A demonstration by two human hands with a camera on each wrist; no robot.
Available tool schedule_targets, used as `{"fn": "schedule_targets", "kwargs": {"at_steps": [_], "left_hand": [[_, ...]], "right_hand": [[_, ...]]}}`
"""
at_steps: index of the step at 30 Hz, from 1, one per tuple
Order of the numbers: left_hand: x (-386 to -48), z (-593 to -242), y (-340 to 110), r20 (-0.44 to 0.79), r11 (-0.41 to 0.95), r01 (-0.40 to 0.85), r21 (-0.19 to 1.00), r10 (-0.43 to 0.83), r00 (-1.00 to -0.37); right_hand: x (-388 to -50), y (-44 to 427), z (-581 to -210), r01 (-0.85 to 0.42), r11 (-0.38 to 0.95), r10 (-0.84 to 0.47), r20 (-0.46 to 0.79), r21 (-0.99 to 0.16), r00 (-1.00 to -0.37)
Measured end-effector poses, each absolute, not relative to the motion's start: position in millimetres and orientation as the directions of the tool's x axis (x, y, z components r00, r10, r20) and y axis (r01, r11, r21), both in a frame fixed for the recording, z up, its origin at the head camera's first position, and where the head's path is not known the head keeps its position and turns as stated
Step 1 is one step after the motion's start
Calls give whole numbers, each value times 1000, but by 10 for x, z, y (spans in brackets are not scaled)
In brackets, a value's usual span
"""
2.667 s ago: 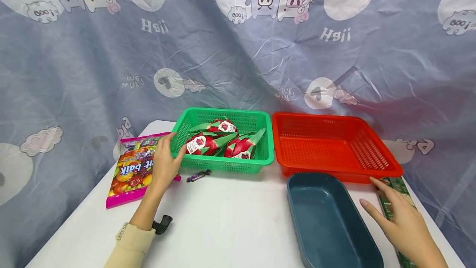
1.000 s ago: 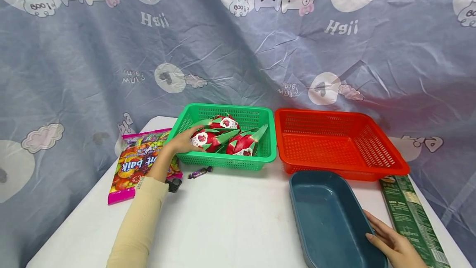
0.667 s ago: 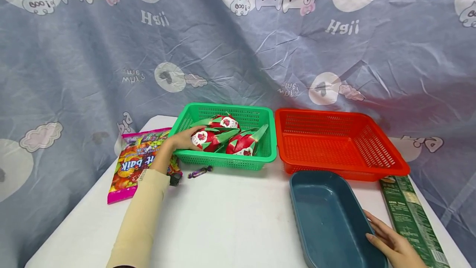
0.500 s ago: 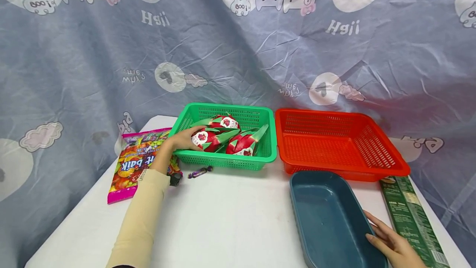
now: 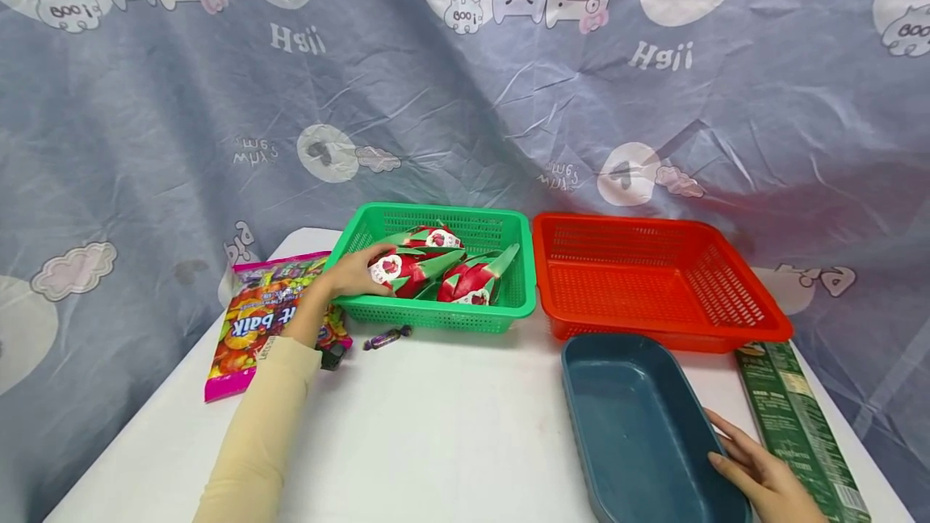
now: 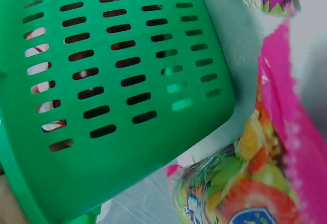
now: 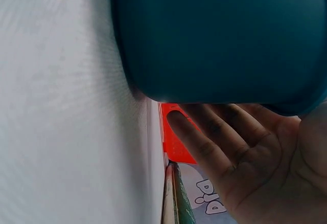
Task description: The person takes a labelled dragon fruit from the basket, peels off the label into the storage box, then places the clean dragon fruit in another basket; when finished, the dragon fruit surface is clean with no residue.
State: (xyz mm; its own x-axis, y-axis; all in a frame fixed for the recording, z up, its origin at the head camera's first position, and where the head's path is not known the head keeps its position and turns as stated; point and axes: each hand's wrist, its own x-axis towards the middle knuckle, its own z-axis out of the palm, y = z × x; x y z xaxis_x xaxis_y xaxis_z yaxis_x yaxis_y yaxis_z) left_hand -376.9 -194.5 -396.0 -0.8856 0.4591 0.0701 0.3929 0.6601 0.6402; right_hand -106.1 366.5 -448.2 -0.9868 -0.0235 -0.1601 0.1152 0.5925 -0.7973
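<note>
Left hand [image 5: 352,274] reaches over the near left corner of the green basket [image 5: 436,315], its fingers curled about the left end of the closest red dragon fruit [image 5: 416,274]; it has hold of that end, though how firmly I cannot tell, and its gap looks only as wide as the fruit. This fruit lies inside the green basket, in its near left part, directly to the right of the palm. Its long axis runs from the hand toward the basket's right, tilting slightly to the far side, with the green leaf tips pointing away from the fingers. So the grasp sits on one end, and most of the length sticks out beyond it. A second fruit [image 5: 467,285] lies to the right within the same basket, and a third fruit [image 5: 436,237] lies just behind. On fruit, the left hand is plainly the nearer one. Right hand [image 5: 773,479] is well apart, to the right of the green basket and closer to the person, holding the right wall of the blue tray [image 5: 643,418], thumb over the rim and fingers fairly straight along the outside.
</note>
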Motion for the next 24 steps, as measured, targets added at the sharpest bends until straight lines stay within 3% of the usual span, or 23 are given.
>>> {"fn": "schedule_targets", "kwargs": {"at_steps": [7,19,24], "left_hand": [[-3711,-3947,-1951,132,669,426,610,444,-886],[-3556,-3810,-1969,224,648,425,632,373,-901],[-3488,-3755,-1940,267,650,436,622,347,-899]], "right_hand": [[-1058,3648,-4469,118,595,-27,-166,-795,-986],[-1081,3658,-4426,220,524,-48,-287,-823,-957],[-1092,3651,-4414,218,565,-37,-288,-796,-957]]}}
